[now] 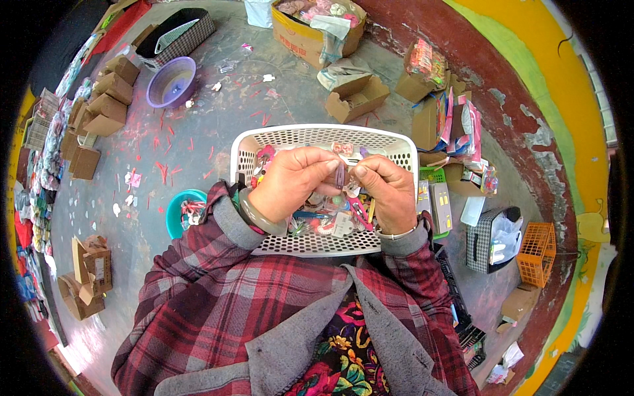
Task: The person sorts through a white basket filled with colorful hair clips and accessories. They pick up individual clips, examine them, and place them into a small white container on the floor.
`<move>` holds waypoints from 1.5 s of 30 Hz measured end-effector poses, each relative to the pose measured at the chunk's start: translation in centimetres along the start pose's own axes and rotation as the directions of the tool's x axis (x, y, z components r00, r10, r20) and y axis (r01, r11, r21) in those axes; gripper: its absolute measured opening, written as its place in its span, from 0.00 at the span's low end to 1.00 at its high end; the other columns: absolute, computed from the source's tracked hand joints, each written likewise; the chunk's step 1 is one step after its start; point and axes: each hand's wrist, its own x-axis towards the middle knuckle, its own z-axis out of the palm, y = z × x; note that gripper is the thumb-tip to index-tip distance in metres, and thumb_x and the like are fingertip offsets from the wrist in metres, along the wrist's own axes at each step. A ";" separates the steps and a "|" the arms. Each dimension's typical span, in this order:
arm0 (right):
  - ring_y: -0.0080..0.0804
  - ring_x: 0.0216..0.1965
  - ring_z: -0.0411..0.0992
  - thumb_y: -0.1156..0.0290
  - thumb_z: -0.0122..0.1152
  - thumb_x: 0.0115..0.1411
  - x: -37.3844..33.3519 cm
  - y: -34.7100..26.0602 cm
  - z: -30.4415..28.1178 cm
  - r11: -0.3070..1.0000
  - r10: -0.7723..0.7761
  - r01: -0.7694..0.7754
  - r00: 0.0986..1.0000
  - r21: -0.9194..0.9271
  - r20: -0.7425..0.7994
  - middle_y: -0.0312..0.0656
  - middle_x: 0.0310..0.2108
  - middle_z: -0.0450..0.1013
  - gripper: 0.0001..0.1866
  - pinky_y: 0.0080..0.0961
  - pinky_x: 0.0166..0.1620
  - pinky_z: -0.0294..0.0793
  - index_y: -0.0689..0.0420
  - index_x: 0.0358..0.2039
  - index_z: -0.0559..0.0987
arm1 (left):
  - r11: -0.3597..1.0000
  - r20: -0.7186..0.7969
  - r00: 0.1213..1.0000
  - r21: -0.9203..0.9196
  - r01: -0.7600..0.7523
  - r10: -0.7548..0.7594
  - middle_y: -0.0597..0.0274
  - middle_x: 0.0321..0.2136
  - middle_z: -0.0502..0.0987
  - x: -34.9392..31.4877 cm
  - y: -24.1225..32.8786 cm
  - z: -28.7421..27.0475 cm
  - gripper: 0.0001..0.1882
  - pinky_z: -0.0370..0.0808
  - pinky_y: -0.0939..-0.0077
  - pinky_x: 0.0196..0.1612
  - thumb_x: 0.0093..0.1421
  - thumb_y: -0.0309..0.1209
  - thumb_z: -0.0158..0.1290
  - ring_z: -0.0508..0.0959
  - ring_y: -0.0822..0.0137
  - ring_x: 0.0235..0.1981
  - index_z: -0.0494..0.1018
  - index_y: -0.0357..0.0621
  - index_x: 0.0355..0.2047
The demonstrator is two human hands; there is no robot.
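Observation:
My left hand (288, 183) and my right hand (388, 191) meet above a white perforated plastic basket (323, 247). Both are closed in a pinch, thumb against fingers. Between the fingertips is a small whitish clip (350, 160) with a dark slit; its exact kind is hard to make out. Just below the fingertips hangs or lies a purple hair clip (340, 177), and I cannot tell whether it is held too. Inside the basket lies a jumble of small colourful trinkets, among them a pink clip (358, 212) and a white card (343, 224). My hands hide part of this heap.
Left of the basket stands a teal basin (174, 221) with small items; farther off is a purple basin (172, 82). Cardboard boxes (358, 99) stand around, with an orange crate (535, 254) at right. Red scraps (162, 170) litter the grey floor.

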 end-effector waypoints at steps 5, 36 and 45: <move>0.21 0.28 0.66 0.74 0.55 0.56 0.0 -0.3 0.1 0.990 -0.083 0.078 0.996 -0.117 -0.039 0.37 0.25 0.69 0.06 0.18 0.31 0.65 0.64 0.27 0.75 | 0.989 -0.002 0.999 0.139 0.049 -0.049 0.64 0.31 0.76 -0.3 1.7 0.4 0.10 0.74 0.85 0.30 0.60 0.26 0.47 0.75 0.76 0.29 0.73 0.36 0.40; 0.16 0.25 0.64 0.71 0.54 0.58 -0.4 -0.7 0.4 0.985 0.105 -0.104 0.994 0.138 -0.003 0.33 0.23 0.69 0.08 0.13 0.30 0.62 0.63 0.28 0.76 | 0.985 -0.069 0.988 0.089 0.146 -0.140 0.70 0.16 0.70 -0.2 1.6 0.0 0.07 0.55 0.88 0.12 0.56 0.31 0.54 0.62 0.82 0.12 0.74 0.41 0.27; 0.19 0.24 0.65 0.71 0.54 0.58 -0.3 -0.5 0.3 0.899 0.189 -0.158 0.981 0.409 -0.037 0.35 0.22 0.70 0.09 0.14 0.28 0.63 0.64 0.29 0.76 | 0.965 0.027 0.971 0.118 0.234 -0.239 0.68 0.23 0.74 0.0 2.1 0.3 0.09 0.59 0.90 0.16 0.56 0.32 0.54 0.64 0.82 0.15 0.73 0.40 0.34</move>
